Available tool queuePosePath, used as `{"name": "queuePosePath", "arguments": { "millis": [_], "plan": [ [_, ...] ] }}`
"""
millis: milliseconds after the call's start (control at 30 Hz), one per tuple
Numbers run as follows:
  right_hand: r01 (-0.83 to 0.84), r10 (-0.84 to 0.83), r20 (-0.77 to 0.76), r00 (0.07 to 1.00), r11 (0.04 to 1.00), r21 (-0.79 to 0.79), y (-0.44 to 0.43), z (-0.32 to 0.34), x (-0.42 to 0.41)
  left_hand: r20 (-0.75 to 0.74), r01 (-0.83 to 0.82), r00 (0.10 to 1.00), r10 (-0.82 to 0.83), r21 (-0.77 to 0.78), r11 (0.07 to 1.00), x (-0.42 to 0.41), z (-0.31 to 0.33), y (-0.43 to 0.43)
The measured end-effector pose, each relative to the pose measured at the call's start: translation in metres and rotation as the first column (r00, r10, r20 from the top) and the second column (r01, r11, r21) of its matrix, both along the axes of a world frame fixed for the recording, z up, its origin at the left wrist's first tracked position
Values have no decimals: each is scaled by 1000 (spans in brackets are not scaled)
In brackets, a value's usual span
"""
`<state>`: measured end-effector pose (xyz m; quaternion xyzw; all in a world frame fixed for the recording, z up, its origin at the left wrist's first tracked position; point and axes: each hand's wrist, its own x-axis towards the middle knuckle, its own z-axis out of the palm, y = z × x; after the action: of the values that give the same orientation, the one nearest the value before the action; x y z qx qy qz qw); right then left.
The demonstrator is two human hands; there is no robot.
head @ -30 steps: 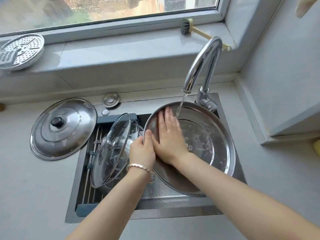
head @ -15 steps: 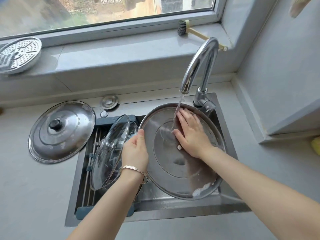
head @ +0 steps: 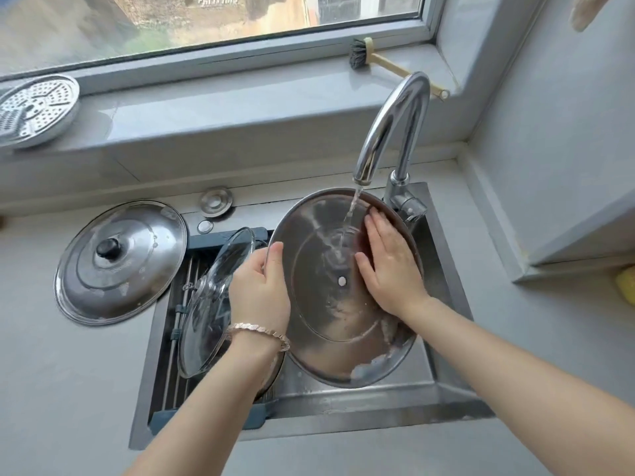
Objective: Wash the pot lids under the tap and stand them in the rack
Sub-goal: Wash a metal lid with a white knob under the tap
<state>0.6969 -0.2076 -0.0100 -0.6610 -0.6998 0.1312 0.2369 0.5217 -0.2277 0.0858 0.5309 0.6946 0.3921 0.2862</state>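
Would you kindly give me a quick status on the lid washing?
Left hand grips steel lid by rim. Right hand flat on it, under tap stream. Glass lid stands in rack alongside.

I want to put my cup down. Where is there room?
The grey counter is bare in front of the round steel lid with the black knob, left of the sink. The windowsill is bare between the perforated metal plate and the brush. The sink is crowded by the large steel lid.

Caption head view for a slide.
Left hand grips steel lid under running tap; right hand lies flat on its inside.
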Motion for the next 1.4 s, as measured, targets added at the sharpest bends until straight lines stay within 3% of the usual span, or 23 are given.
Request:
{"name": "queuePosePath", "arguments": {
  "millis": [133,300,400,500,600,667,767,867,900,967,1033,1100,1167,1233,1267,1333,1400],
  "plan": [
    [163,-218,-239,946,960,-228,-22,-13,-23,-50,-8,999,20,225,974,12,3,1],
    [11,-161,-330,930,911,-413,-54,-8,-62,-132,4,990,54,407,913,20,6,8],
    [-217,61,-448,892,927,-305,-75,21,-88,-152,20,987,52,437,899,18,3,7],
    [-330,255,-342,904,926,-182,-85,31,-81,-96,-37,991,92,462,886,10,5,11],
    [-213,207,-85,975,975,-68,-73,3,-48,-36,-108,989,141,463,880,4,12,15],
    [-160,163,30,986,984,-82,-64,-8,-33,-6,-160,984,181,436,886,4,14,17],
    [-242,243,-21,970,969,52,-72,-7,-42,-2,-210,972,233,424,881,6,15,18],
    [-391,397,-44,917,914,108,-82,-9,-49,-153,-53,980,131,430,901,6,16,17],
    [-361,362,-12,932,931,59,-80,-12,-45,-272,36,959,84,409,912,7,15,17],
    [-168,203,120,972,953,-252,-73,-22,-34,-563,154,825,43,298,942,11,15,15],
    [69,31,157,987,800,-597,-71,-33,-24,-791,198,610,55,219,955,17,18,13],
    [111,-176,-19,984,701,-704,-73,-33,-20,-856,185,506,-101,-7,983,26,21,11],
    [31,-342,-244,907,633,-774,-72,-28,-19,-736,143,622,-267,-228,963,27,16,10],
    [-67,-559,-378,737,497,-865,-67,-25,-16,-577,87,767,-280,-338,937,17,5,12],
    [-75,-635,-365,681,436,-897,-66,-27,-11,-456,56,856,-243,-386,921,10,-5,12],
    [33,-636,-265,725,416,-909,-63,-31,4,-157,5,984,-83,-441,898,-6,-31,13],
    [191,-626,-206,752,507,-841,-59,-31,24,56,-44,995,84,-507,861,-15,-54,6]
  ]
}}
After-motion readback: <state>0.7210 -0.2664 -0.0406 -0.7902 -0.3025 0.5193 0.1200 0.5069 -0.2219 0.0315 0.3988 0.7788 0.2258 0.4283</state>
